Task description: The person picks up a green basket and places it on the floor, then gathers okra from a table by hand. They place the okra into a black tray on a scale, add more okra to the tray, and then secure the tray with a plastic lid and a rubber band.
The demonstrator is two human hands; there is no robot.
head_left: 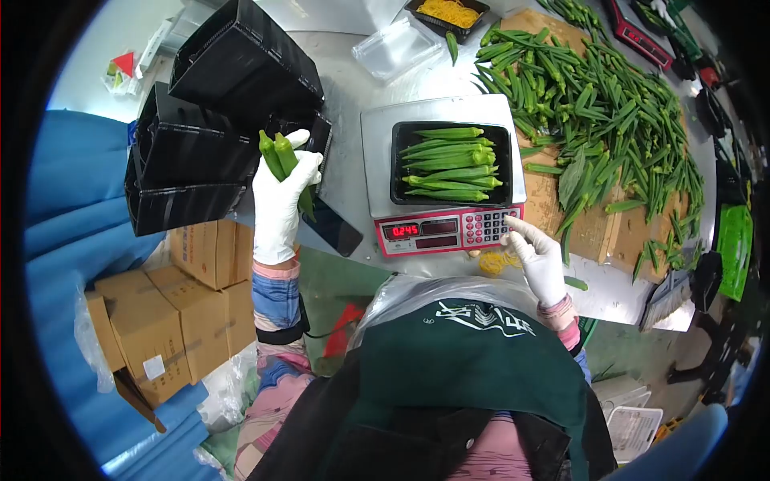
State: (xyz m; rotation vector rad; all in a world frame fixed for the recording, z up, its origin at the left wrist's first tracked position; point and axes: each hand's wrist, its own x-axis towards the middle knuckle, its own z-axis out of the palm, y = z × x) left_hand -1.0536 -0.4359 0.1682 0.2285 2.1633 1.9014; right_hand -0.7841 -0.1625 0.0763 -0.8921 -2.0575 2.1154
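Observation:
My left hand (281,200), in a white glove, is closed around a few green okra pods (281,156) beside the stacked black trays. A digital scale (377,160) with a red front panel reads 0.245. On its plate sits a black tray (395,188) with a row of okra (449,164) laid side by side. My right hand (539,260), also gloved in white, is at the right end of the scale's keypad (484,228). Its index finger and thumb are apart, with nothing visible between them.
Stacks of black trays (249,60) stand at the left. Loose okra (601,120) covers a board on the right. A dark phone (335,228) lies left of the scale. A clear container (397,50) and a tray of yellow rubber bands (447,12) are behind; a brush (667,298) is at right.

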